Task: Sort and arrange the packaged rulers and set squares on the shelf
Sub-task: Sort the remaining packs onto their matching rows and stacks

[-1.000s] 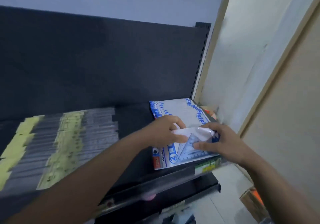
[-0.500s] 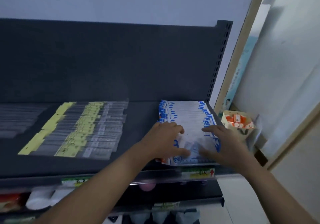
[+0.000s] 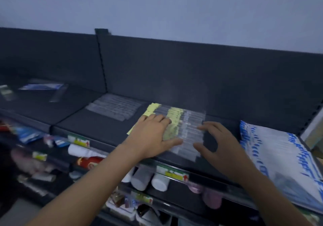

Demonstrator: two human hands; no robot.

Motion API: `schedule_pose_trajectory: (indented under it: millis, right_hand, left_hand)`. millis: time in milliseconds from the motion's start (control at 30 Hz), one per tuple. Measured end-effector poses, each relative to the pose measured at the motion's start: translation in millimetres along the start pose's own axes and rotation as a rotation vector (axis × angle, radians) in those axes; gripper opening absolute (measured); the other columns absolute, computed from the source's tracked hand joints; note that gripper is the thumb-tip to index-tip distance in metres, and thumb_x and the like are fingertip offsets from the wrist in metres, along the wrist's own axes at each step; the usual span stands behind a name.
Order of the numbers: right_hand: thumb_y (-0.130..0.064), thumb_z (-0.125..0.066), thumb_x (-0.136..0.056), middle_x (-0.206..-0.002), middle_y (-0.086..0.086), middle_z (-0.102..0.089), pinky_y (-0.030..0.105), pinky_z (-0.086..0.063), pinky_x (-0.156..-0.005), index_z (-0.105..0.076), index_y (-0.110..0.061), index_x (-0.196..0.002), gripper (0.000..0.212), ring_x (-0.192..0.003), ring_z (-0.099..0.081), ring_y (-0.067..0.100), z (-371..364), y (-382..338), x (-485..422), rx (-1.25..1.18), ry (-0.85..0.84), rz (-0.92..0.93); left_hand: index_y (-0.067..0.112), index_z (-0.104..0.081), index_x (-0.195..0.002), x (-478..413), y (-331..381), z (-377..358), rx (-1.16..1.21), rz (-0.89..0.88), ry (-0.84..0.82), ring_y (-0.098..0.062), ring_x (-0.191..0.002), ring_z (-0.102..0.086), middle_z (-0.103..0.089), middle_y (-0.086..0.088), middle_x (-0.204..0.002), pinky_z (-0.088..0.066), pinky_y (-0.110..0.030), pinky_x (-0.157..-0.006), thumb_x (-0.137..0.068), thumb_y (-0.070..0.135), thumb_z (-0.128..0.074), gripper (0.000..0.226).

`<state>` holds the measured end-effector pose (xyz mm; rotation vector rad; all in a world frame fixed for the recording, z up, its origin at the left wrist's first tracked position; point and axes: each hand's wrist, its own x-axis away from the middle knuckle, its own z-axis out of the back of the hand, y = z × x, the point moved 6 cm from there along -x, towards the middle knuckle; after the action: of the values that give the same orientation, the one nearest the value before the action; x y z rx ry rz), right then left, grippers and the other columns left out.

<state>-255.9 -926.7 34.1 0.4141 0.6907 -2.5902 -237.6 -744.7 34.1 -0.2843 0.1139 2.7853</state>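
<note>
A fanned row of clear packaged rulers with yellow labels (image 3: 176, 120) lies in the middle of the dark top shelf (image 3: 97, 126). My left hand (image 3: 153, 134) rests flat on the left half of that row, fingers spread. My right hand (image 3: 218, 143) is at the row's right end, fingertips and thumb touching the clear packs' ends, fingers bent but holding nothing. A stack of white-and-blue set square packs (image 3: 279, 152) lies at the shelf's right end, apart from both hands. A second row of clear ruler packs (image 3: 115, 108) lies further left and back.
A blue pack (image 3: 42, 87) lies on the neighbouring shelf section at far left. Lower shelves hold tubes, bottles and small packets (image 3: 145, 178) behind price labels. The dark back panel (image 3: 174, 68) rises behind the shelf. A wall corner closes the right side.
Both hands left the set square stack and moved left onto the yellow-labelled ruler row. My view swung left, so the set square packs now sit at the right edge.
</note>
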Motion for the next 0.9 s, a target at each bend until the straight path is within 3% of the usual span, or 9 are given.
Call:
schedule_pose_trajectory:
  millis: [167, 500, 900]
  right_hand:
    - [-0.040, -0.066, -0.085, -0.130, -0.010, -0.048, 0.011, -0.022, -0.094, -0.056, -0.024, -0.124, 0.043, -0.124, -0.042, 0.007, -73.7, -102.9, -61.9, -0.037, -0.029, 0.108]
    - [-0.047, -0.059, -0.088, -0.134, -0.014, -0.045, 0.024, -0.039, -0.091, -0.049, -0.030, -0.129, 0.046, -0.122, -0.045, 0.008, -220.8, -304.7, -182.3, -0.100, -0.098, 0.194]
    - [-0.046, -0.060, -0.087, -0.134, -0.013, -0.046, 0.026, -0.043, -0.085, -0.047, -0.027, -0.132, 0.050, -0.114, -0.052, 0.009, -352.1, -419.8, -303.5, -0.116, -0.202, 0.204]
  left_hand:
    - [0.025, -0.042, -0.137, 52.2, -135.8, 18.1, -0.111, 0.152, -0.021, -0.021, -0.123, -0.043, -0.049, 0.003, -0.136, -0.029, -0.038, -0.101, -0.081, 0.081, -0.027, 0.080]
    - [0.022, -0.041, -0.138, 143.0, -389.9, 50.8, -0.166, 0.385, -0.082, -0.023, -0.126, -0.043, -0.049, 0.000, -0.139, -0.029, -0.039, -0.102, -0.081, 0.081, -0.027, 0.084]
    - [0.025, -0.038, -0.143, 167.3, -612.1, 49.8, -0.145, 0.572, -0.073, -0.022, -0.129, -0.041, -0.049, 0.002, -0.141, -0.030, -0.040, -0.105, -0.080, 0.080, -0.031, 0.084]
